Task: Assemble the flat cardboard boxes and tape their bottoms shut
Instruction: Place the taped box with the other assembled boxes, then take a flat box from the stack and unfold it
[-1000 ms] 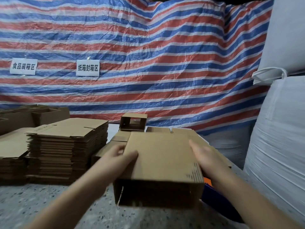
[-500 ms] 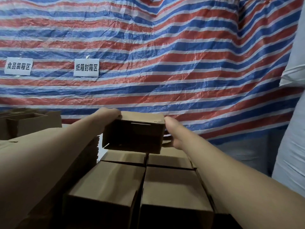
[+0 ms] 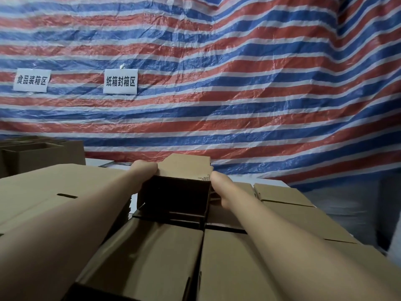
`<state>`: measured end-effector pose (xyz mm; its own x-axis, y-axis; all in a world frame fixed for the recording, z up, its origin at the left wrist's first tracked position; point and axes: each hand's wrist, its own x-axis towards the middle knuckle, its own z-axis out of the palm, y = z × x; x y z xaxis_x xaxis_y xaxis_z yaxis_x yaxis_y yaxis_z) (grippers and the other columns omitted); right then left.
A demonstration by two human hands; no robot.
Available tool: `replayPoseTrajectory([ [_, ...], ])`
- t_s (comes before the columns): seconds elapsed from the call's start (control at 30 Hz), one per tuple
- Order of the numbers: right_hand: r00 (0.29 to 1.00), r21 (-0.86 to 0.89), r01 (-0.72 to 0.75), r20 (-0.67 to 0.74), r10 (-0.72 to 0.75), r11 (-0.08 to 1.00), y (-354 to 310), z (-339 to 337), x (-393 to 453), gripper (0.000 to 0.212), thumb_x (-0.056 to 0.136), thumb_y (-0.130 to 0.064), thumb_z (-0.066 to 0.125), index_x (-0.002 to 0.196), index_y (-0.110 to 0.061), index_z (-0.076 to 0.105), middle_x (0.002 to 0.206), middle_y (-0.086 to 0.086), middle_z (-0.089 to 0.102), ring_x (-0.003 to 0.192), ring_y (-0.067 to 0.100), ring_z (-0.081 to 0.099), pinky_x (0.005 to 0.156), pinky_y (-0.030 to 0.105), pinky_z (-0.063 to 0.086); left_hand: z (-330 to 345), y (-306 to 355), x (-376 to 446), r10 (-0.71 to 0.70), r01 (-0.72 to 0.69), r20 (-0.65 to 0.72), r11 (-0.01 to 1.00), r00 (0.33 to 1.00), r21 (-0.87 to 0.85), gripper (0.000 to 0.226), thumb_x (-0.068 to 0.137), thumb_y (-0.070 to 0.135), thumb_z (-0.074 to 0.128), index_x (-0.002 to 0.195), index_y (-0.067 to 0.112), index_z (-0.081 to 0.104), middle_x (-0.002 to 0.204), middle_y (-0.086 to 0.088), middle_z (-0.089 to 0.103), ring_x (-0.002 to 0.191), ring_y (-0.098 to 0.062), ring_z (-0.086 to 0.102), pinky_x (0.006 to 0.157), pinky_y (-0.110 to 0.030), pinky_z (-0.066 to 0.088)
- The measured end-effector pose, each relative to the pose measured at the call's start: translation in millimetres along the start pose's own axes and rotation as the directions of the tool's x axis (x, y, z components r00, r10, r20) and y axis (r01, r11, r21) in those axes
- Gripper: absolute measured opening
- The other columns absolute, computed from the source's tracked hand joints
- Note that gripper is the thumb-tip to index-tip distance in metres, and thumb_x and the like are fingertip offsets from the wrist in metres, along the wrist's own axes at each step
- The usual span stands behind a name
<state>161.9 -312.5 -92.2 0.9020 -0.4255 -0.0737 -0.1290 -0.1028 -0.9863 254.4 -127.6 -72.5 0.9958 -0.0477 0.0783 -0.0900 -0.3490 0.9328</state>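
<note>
Head view, brown cardboard box (image 3: 183, 187) standing open and dark inside, left hand (image 3: 145, 170) and right hand (image 3: 219, 187) gripping its sides, sitting over other boxes (image 3: 152, 257).

We see even, dim light, deep shadow inside the box (image 3: 175, 197) between our hands, blurred forearms, wide-angle bending at edges.

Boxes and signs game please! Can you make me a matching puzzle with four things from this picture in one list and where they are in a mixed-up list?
Things:
1. open box
2. flat cardboard stack
3. two white signs
4. striped tarp

Places:
A. hanging behind everything
B. stuck on the tarp
C. between the left hand and right hand
D. left of the left arm

Pairs: 1-C, 2-D, 3-B, 4-A
</note>
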Motion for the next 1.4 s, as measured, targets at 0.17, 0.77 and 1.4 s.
replayPoseTrajectory([
  [0.17,0.996,-0.087,-0.006,-0.088,-0.002,0.996,0,4,-3,0.063,0.106,-0.052,0.030,0.151,-0.009,0.042,0.151,0.012,0.047,0.136,0.030,0.047,0.116,0.043,0.037,2,-6,-2,0.212,-0.170,-0.213,0.965,0.954,0.201,0.030,0.100,0.022,0.043,0.105,0.000,0.063,0.106,-0.018,0.065,0.102,-0.034,0.061,0.084,-0.036,0.045],
  [0.77,0.967,-0.566,0.092,-0.146,-0.210,0.819,-22,-26,-133,0.057,0.103,-0.048,0.033,0.134,-0.004,0.052,0.126,0.014,0.063,0.083,0.022,0.061,0.062,0.029,0.039,-143,-28,-137,0.452,-0.273,0.040,0.465,0.891,0.842,0.058,0.098,0.053,0.037,0.138,0.012,0.047,0.140,-0.015,0.051,0.128,-0.032,0.048,0.105,-0.041,0.040],
  [1.4,0.958,-0.716,0.171,-0.041,-0.285,0.677,-13,-31,-212,0.058,0.104,-0.044,0.034,0.095,0.001,0.069,0.101,0.018,0.073,0.096,0.033,0.070,0.095,0.046,0.055,-171,-85,-214,0.535,-0.321,0.176,0.190,0.826,0.928,0.036,0.102,0.046,0.032,0.132,0.031,0.046,0.124,0.005,0.060,0.115,-0.019,0.056,0.095,-0.036,0.045],
])
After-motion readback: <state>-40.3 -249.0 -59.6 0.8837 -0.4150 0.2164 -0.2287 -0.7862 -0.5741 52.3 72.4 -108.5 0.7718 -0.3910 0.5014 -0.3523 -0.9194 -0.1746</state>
